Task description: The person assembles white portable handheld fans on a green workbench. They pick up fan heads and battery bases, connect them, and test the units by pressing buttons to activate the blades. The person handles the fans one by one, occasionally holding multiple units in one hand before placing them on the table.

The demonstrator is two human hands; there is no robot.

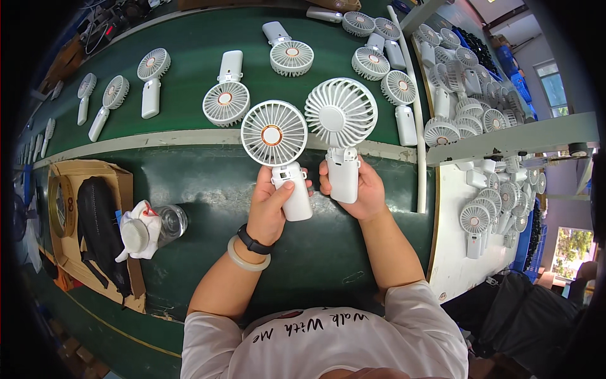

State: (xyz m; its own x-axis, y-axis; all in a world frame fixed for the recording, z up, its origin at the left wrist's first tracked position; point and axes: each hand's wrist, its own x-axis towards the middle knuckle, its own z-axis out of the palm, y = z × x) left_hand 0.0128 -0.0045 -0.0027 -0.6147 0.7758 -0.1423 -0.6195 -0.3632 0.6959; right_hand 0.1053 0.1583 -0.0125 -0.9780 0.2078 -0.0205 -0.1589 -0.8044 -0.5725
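L hand (268,207) grips 1 wht fan (275,140); R hand (367,194) grips 2nd fan (339,129) just beside.

A dark green table (211,205) fills the middle of the frame. On its left side lies an open cardboard box (95,168), and just beside that is a clear jar (173,224) partly covered by a white cloth (148,228).

Across the top runs a green belt (189,69) with a pale edge strip (196,139). White fans (151,88) lie on it: three spaced apart at upper left, two near the upper middle with handles toward the top, and a group at upper right.

Along the right, a white table (457,275) carries many more fans (476,218), crowded and overlapping.
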